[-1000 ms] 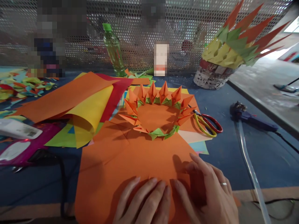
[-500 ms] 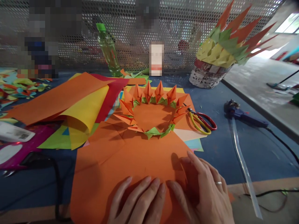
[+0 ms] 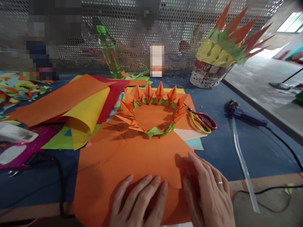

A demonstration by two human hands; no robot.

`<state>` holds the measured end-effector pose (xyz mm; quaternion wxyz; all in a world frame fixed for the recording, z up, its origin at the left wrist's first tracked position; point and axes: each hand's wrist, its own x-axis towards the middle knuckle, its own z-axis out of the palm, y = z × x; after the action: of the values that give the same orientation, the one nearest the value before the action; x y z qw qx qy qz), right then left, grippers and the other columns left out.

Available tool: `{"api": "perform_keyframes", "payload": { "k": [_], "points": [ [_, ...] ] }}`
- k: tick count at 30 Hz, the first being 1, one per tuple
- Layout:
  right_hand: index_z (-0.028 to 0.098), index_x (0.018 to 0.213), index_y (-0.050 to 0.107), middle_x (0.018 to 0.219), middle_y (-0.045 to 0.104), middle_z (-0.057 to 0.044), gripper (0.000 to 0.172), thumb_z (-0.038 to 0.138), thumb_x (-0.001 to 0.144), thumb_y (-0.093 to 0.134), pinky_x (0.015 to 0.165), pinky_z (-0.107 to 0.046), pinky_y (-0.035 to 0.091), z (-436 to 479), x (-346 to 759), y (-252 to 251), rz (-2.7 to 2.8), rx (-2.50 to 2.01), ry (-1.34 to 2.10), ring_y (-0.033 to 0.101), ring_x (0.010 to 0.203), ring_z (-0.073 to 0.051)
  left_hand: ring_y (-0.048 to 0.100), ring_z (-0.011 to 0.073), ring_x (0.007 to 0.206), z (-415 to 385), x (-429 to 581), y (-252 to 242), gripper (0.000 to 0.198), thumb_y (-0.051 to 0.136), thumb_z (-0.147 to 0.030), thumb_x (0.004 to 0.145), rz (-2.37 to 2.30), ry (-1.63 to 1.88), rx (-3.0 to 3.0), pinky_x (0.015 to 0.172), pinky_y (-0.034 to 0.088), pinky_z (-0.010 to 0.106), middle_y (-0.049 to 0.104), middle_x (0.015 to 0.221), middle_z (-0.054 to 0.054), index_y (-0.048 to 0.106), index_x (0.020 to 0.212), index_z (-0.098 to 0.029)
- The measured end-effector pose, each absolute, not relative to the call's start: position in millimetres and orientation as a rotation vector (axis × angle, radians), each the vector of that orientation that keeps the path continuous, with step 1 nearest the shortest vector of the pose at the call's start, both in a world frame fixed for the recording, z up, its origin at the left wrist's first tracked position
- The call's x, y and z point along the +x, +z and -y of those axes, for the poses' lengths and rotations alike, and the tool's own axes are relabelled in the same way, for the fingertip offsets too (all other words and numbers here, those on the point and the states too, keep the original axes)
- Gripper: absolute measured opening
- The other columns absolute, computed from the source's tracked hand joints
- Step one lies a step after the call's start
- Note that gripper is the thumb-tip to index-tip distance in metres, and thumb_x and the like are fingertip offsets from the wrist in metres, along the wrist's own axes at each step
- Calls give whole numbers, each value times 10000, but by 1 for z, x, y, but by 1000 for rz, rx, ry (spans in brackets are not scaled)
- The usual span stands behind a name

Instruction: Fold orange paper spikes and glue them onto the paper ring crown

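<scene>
A: Starting closest to the person: condition of the left hand (image 3: 139, 201)?

B: Released. It lies palm down, fingers a little apart and only slightly bent, the tips resting on the large orange sheet (image 3: 127, 160). It grasps nothing.

A: The right hand (image 3: 208, 192)?

B: Half curled, back upward, with a metal band (image 3: 219, 183) on one finger. It covers the sheet's right part, thumb lowered, forefinger reaching farther forward. The inner side is shaded and partly hidden; whether it pinches the paper, I cannot tell.

A: Position of the sheet?

B: Under both hands, at the near edge of the blue table (image 3: 215, 154). A straight paper corner shows between the hands.

A: Items at middle range?

B: To the left, a pink device (image 3: 44, 135) with a red light and a black cord. To the right, a glue gun (image 3: 251, 117) on its side, its clear glue stick (image 3: 239, 153) running past the table edge. Ahead of the hands and well apart from them, a paper crown (image 3: 155, 130) with orange points and green leaves. Just right of it, scissors (image 3: 199, 114) with yellow and red handles.

A: Farthest items?

B: A yellow sheet (image 3: 81, 126), curled, beside another orange one; paper scraps (image 3: 26, 90) at far left; a green bottle (image 3: 109, 56); a spiked paper basket (image 3: 205, 74); behind them, a perforated metal screen (image 3: 132, 37).
</scene>
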<state>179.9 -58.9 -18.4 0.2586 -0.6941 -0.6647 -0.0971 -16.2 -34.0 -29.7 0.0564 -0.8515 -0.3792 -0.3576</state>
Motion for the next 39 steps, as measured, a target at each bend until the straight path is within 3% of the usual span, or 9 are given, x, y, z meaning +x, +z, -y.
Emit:
{"api": "perform_keyframes", "payload": {
  "k": [3, 8, 14, 21, 26, 31, 34, 39],
  "points": [
    [134, 1450, 461, 1308, 660, -126, 555, 426, 981, 522, 1000, -406, 371, 58, 176, -16, 1882, -1839, -284, 576, 1222, -273, 642, 161, 1202, 36, -14, -30, 385, 440, -50, 1003, 1163, -1102, -2593, 1255, 262, 440, 771, 1164, 32, 764, 1116, -224],
    [135, 1469, 427, 1358, 623, -128, 520, 389, 1015, 452, 993, -383, 378, 61, 175, -13, 1818, -1811, -179, 552, 1253, -251, 639, 153, 1202, 37, -13, -29, 387, 448, -41, 992, 1209, -1135, -2600, 1257, 249, 420, 773, 1165, 35, 754, 1146, -221],
    [118, 1475, 427, 1365, 616, -168, 651, 519, 971, 523, 1027, -455, 360, 55, 162, -18, 1735, -1921, -263, 546, 1260, -320, 669, 161, 1157, 38, -16, -32, 387, 412, -123, 1026, 1180, -1073, -2595, 1261, 247, 422, 767, 1182, 33, 740, 1199, -233],
    [135, 1470, 440, 1373, 630, -136, 605, 488, 986, 525, 997, -414, 384, 58, 170, -19, 1800, -1897, -303, 563, 1241, -285, 708, 137, 1104, 37, -18, -32, 415, 419, -80, 1010, 1186, -1086, -2553, 1261, 272, 401, 779, 1151, 20, 722, 1241, -243],
    [141, 1441, 461, 1320, 656, -125, 529, 461, 1019, 461, 1011, -397, 376, 60, 176, -18, 1743, -1921, -306, 567, 1222, -275, 709, 139, 1131, 40, -21, -37, 417, 430, -95, 1007, 1177, -1066, -2514, 1262, 279, 391, 766, 1205, 20, 714, 1266, -259],
    [138, 1454, 459, 1314, 660, -115, 572, 468, 991, 518, 980, -377, 376, 58, 180, -20, 1829, -1869, -366, 574, 1195, -266, 656, 168, 1224, 39, -38, -37, 449, 445, -84, 968, 1137, -975, -2563, 1272, 238, 413, 732, 1303, 51, 681, 1326, -218],
    [131, 1445, 472, 1304, 666, -119, 571, 469, 986, 520, 960, -377, 387, 59, 182, -20, 1839, -1861, -377, 588, 1171, -267, 638, 187, 1240, 37, -51, -34, 417, 528, -75, 932, 1138, -965, -2563, 1267, 247, 413, 736, 1298, 57, 684, 1307, -166],
    [132, 1442, 481, 1290, 672, -120, 575, 480, 986, 518, 961, -387, 390, 59, 183, -20, 1839, -1861, -396, 592, 1162, -278, 659, 204, 1202, 37, -60, -30, 329, 628, -146, 947, 1141, -927, -2538, 1255, 270, 425, 746, 1280, 38, 708, 1264, -183]
  ]
}}
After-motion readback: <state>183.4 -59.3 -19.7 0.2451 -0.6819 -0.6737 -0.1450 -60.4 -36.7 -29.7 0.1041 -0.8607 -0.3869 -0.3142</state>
